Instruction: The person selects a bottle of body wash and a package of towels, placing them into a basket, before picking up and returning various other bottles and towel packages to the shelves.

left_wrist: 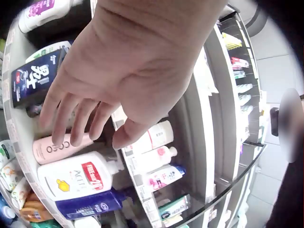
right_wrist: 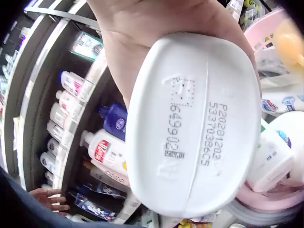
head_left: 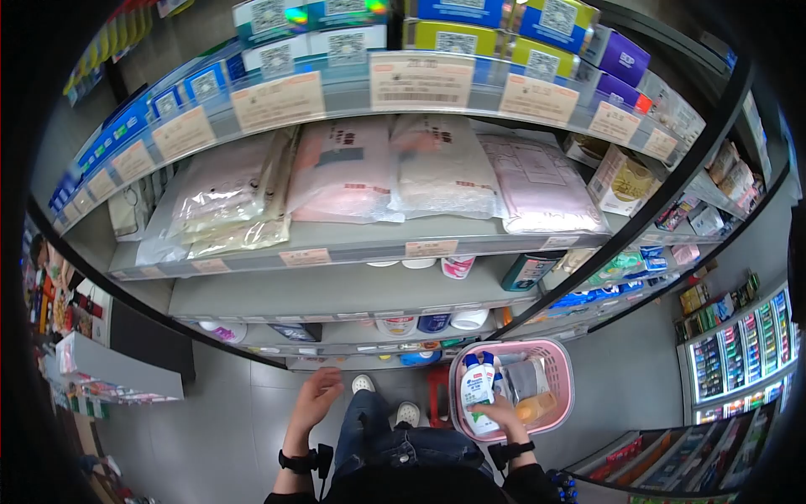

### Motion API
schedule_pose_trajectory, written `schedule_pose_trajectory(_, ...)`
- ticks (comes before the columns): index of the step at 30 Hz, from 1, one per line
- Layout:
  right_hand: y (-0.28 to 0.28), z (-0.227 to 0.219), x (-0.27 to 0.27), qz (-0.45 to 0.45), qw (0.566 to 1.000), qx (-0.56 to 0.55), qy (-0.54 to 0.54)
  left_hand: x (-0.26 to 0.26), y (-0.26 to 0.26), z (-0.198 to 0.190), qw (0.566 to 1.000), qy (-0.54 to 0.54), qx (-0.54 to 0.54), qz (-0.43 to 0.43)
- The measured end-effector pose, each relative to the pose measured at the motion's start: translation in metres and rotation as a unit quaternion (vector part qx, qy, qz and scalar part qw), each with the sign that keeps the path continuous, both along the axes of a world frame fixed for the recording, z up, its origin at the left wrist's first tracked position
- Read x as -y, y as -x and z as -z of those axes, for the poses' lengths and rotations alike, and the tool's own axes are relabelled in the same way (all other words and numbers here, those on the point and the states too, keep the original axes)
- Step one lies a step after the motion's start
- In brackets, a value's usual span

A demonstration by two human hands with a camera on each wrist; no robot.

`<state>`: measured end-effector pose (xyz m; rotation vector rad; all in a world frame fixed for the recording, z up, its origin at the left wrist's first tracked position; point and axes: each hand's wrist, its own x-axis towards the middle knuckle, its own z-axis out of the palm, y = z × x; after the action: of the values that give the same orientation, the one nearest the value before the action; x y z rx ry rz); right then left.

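Observation:
My right hand (head_left: 502, 413) grips a white shampoo bottle (head_left: 477, 388) with a blue cap over the pink shopping basket (head_left: 567, 378). Its white base (right_wrist: 194, 137), printed with a date code, faces the camera in the right wrist view and hides most of the fingers. More white bottles (right_wrist: 273, 161) lie in the basket beside it, along with an orange item (head_left: 536, 407). My left hand (left_wrist: 137, 61) holds nothing. Its fingers are loosely bent in front of the low shelf, over a pink bottle (left_wrist: 59, 148) and a white pump bottle (left_wrist: 76, 176).
Shelving with pink packaged textiles (head_left: 344, 172) and boxed goods rises ahead. On the lower shelves stand a dark blue box (left_wrist: 35, 78) and a dark blue bottle (left_wrist: 92, 204). A red stool (head_left: 438, 395) is beside the basket. Drink coolers (head_left: 743, 353) stand at the right.

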<state>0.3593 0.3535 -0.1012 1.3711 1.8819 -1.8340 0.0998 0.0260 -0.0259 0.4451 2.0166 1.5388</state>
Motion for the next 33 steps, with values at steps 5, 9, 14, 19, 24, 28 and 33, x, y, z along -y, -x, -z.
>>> schedule_pose_trajectory(5, 0.010, -0.066, 0.008, -0.072, 0.996, -0.055, 0.021, -0.026, -0.019, -0.023, 0.992, -0.056, 0.026, 0.114)
schedule_pose_trajectory(9, 0.036, -0.121, 0.029, -0.116, 0.980, -0.131, 0.092, -0.041, -0.042, -0.046, 0.981, -0.086, 0.058, 0.164)
schedule_pose_trajectory(14, 0.078, -0.174, 0.072, -0.195, 0.938, -0.253, 0.136, -0.044, -0.055, -0.076, 0.945, -0.178, 0.169, 0.217)
schedule_pose_trajectory(19, 0.097, -0.182, 0.102, -0.189, 0.936, -0.221, 0.199, -0.036, -0.066, -0.082, 0.945, -0.247, 0.170, 0.134)
schedule_pose_trajectory(24, 0.115, -0.163, 0.121, -0.184, 0.934, -0.197, 0.234, -0.010, -0.056, -0.072, 0.947, -0.243, 0.186, 0.101)
schedule_pose_trajectory(28, 0.137, -0.160, 0.142, -0.259, 0.929, -0.203, 0.172, 0.012, -0.047, -0.075, 0.950, -0.252, 0.180, 0.047)
schedule_pose_trajectory(33, 0.170, -0.152, 0.183, -0.338, 0.908, -0.196, 0.148, 0.059, -0.027, -0.073, 0.959, -0.225, 0.173, 0.002)
